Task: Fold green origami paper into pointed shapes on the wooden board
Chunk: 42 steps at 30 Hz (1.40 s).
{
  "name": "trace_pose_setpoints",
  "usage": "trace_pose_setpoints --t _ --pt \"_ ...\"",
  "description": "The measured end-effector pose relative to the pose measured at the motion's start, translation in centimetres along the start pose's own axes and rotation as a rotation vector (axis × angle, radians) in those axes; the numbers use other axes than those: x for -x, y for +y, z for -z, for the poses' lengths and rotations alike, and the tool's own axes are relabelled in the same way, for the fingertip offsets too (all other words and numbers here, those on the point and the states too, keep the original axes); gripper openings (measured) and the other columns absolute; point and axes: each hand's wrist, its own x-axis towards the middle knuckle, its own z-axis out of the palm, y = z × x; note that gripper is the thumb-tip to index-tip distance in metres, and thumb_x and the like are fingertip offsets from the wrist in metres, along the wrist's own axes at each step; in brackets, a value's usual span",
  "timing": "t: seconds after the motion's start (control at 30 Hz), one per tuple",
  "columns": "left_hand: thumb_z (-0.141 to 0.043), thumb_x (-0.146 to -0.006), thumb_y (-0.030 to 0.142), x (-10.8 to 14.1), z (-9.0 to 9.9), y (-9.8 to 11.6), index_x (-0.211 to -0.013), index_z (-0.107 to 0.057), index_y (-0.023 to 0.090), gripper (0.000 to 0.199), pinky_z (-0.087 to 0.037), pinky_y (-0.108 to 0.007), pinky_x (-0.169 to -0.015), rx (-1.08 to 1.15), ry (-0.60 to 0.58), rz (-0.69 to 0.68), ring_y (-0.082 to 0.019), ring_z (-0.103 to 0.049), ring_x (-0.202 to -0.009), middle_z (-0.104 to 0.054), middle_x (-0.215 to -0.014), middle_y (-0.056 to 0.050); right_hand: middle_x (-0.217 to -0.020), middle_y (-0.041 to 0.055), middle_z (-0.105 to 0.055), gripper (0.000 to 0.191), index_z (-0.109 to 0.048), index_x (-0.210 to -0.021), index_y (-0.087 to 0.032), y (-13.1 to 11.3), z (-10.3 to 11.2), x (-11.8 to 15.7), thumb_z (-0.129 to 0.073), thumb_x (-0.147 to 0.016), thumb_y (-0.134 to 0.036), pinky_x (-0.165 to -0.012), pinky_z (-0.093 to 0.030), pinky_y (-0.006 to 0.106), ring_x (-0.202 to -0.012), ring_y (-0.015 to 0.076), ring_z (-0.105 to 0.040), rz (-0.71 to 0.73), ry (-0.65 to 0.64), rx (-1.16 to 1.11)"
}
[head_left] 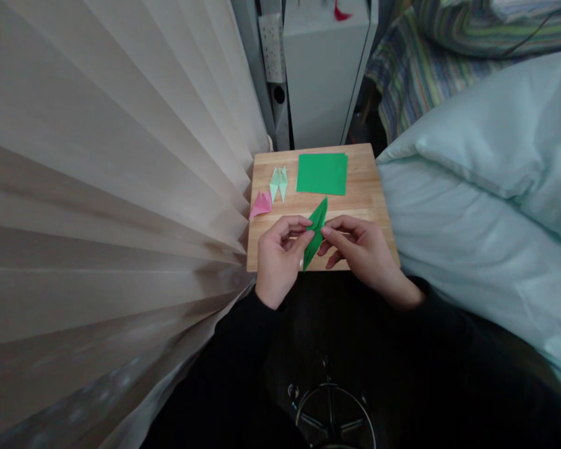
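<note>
Dark sleeves (243, 343) nearest, reaching in from below the folded green paper (318, 226), my landmark here. Left hand (283, 255): grip pinched on its left edge, thumb uppermost. Right hand (362, 249): thumb and fingertip closed on the opposite edge, lower fingers curled loosely. Two-sided hold probably steadies so slim a piece and leaves both thumbs able to press creases. Paper stands slantwise over the near part of the wooden tabletop (374, 199), likely for close sight.

Just beyond the folded paper: green sheets (322, 174), laid flat, slightly misaligned; presumably within easy reach. Left and beyond: pale green folded paper (278, 182), one piece or two, cannot tell. Farther left, pink folded paper (262, 204) by the edge, perhaps set aside to leave working room. Well right: bedding (486, 174). Well left: curtain (121, 156).
</note>
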Motion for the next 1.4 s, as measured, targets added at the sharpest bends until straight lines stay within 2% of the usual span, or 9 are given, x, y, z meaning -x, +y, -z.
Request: trace_pose_setpoints --t 0.13,0.3,0.43,0.63,0.8,0.93,1.17,1.4 --pt "-0.077 -0.081 0.018 0.06 -0.01 -0.08 -0.088 -0.071 0.018 0.009 -0.057 -0.025 -0.071 0.022 -0.006 0.019 -0.015 -0.072 -0.083 -0.075 -0.087 -0.003 -0.068 0.0013 -0.068 0.041 -0.069 -0.083 -0.018 0.0 0.26 -0.13 -0.085 -0.075 -0.054 -0.049 -0.061 0.025 -0.066 0.0162 -0.069 -0.02 -0.014 -0.006" --pt "-0.078 -0.079 0.017 0.14 0.05 0.2 -0.093 -0.071 0.018 0.015 -0.057 -0.025 -0.072 0.033 -0.047 0.054 -0.015 -0.072 -0.082 -0.076 -0.088 -0.003 -0.063 0.0001 -0.067 0.042 -0.069 -0.078 -0.017 0.1 0.46 -0.31 -0.087 -0.072 -0.054 -0.046 -0.059 0.023 -0.058 0.0125 -0.064 -0.025 -0.01 -0.015" --pt "-0.076 -0.083 0.02 0.2 0.09 0.54 -0.097 -0.072 0.019 0.014 -0.058 -0.026 -0.077 0.036 -0.074 0.046 -0.015 -0.072 -0.086 -0.077 -0.095 -0.004 -0.061 0.0001 -0.067 0.041 -0.069 -0.076 -0.017 0.11 0.58 -0.35 -0.088 -0.07 -0.053 -0.045 -0.056 0.022 -0.055 0.012 -0.063 -0.024 -0.032 0.01" --pt "-0.081 -0.081 0.025 -0.18 0.48 0.41 -0.092 -0.076 0.019 0.014 -0.058 -0.027 -0.072 0.043 -0.054 0.08 -0.016 -0.072 -0.08 -0.077 -0.089 -0.004 -0.06 -0.001 -0.066 0.04 -0.069 -0.075 -0.017 0.03 0.69 -0.25 -0.087 -0.072 -0.052 -0.046 -0.055 0.023 -0.052 0.0109 -0.062 -0.035 -0.093 0.043" --pt "-0.089 -0.073 0.031 -0.32 0.55 0.34 -0.082 -0.076 0.018 0.021 -0.058 -0.027 -0.074 0.092 -0.048 0.124 -0.015 -0.071 -0.077 -0.076 -0.084 -0.003 -0.058 -0.0022 -0.066 0.037 -0.069 -0.074 -0.016 -0.2 0.56 -0.09 -0.089 -0.071 -0.047 -0.047 -0.055 0.022 -0.05 0.0101 -0.062 -0.065 -0.146 0.042" --pt "-0.09 -0.071 0.03 -0.16 0.32 0.29 -0.081 -0.078 0.018 0.019 -0.058 -0.029 -0.076 0.117 -0.022 0.15 -0.015 -0.07 -0.076 -0.076 -0.082 -0.003 -0.058 -0.0019 -0.066 0.037 -0.067 -0.074 -0.017 -0.22 0.5 0.03 -0.088 -0.073 -0.047 -0.049 -0.055 0.023 -0.049 0.01 -0.061 -0.074 -0.176 0.072" --pt "-0.092 -0.068 0.029 0.19 -0.02 0.21 -0.079 -0.081 0.019 0.018 -0.056 -0.028 -0.077 0.248 0.021 0.266 -0.013 -0.069 -0.073 -0.077 -0.081 -0.002 -0.058 -0.002 -0.066 0.035 -0.067 -0.074 -0.017 -0.24 0.52 0.04 -0.087 -0.074 -0.046 -0.05 -0.056 0.025 -0.049 0.0106 -0.061 -0.082 -0.183 0.094" --pt "-0.092 -0.067 0.029 0.35 -0.32 0.43 -0.076 -0.08 0.019 0.019 -0.054 -0.026 -0.076 0.308 0.051 0.31 -0.011 -0.066 -0.072 -0.075 -0.078 0.0 -0.058 -0.0022 -0.066 0.035 -0.066 -0.074 -0.017 -0.4 0.4 0.08 -0.088 -0.074 -0.044 -0.049 -0.054 0.023 -0.048 0.0096 -0.061 -0.088 -0.184 0.087"
